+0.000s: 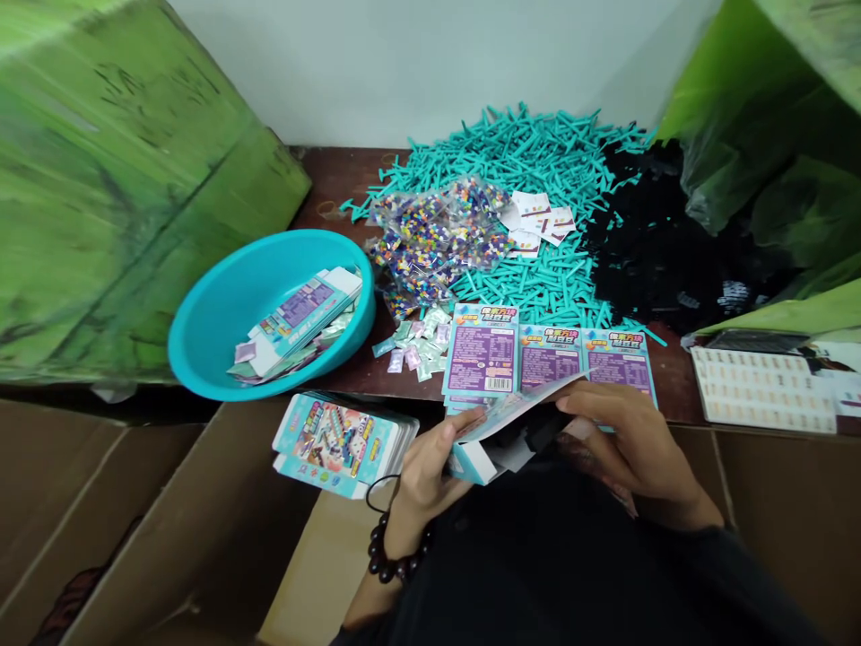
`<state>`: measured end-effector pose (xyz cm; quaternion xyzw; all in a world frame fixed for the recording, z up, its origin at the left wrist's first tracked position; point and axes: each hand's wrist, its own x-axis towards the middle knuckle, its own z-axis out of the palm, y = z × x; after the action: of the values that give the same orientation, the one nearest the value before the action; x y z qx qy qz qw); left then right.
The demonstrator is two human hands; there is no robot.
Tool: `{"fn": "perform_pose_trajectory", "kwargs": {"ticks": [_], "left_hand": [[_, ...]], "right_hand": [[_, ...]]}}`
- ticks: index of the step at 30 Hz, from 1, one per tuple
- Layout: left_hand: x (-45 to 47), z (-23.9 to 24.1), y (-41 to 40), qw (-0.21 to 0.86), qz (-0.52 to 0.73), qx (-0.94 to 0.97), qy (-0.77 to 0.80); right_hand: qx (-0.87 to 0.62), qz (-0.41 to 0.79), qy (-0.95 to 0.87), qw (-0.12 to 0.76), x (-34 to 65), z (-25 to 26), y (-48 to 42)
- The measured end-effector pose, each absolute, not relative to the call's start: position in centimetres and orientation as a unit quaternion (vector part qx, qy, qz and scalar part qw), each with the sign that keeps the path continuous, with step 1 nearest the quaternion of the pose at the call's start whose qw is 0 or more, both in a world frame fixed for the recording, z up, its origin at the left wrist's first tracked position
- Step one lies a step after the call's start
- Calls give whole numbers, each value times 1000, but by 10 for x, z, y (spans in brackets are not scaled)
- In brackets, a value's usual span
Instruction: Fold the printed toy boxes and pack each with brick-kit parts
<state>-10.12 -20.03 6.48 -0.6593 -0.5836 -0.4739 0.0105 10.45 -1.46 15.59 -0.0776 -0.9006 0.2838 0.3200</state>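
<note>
My left hand [427, 462] grips a small printed cardboard box [479, 459] by its left end. The box is tilted in front of my chest with one end open, and a black piece shows at its opening. My right hand [629, 444] is curled at the right end of the same box, its fingertips closed on the edge. Something patterned shows under my right palm; I cannot make out what it is. Just beyond the box lie several purple-and-blue printed cartons [481, 348] in stacks. Left of my left wrist is a stack of flattened boxes [336, 440].
A teal basin [202, 350] with cartons and sachets stands at left. Small sachets [423, 345], bags of coloured beads [437, 238], teal plastic sticks [517, 144], white leaflets [538, 220] and black pieces [646, 242] cover the table. Green-wrapped boxes [134, 197] flank it. A white patterned sheet [760, 390] lies right.
</note>
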Motion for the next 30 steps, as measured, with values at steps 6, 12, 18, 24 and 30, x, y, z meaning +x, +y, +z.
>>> {"fn": "perform_pose_trajectory", "kwargs": {"ticks": [6, 12, 18, 24, 30], "left_hand": [[-102, 57, -196, -31, -513, -649, -561], [-106, 55, -191, 35, -508, -654, -559], [-106, 50, -188, 36, -523, -659, -538], [-104, 45, -188, 31, -527, -646, -550], [-101, 39, -189, 63, -543, -630, -552]], "right_hand": [[-126, 351, -863, 341, 104, 154, -21], [-94, 283, -893, 338, 95, 152, -17], [-63, 266, -915, 296, 93, 156, -12], [-57, 272, -932, 234, 90, 153, -8], [-52, 259, -938, 225, 85, 154, -8]]}}
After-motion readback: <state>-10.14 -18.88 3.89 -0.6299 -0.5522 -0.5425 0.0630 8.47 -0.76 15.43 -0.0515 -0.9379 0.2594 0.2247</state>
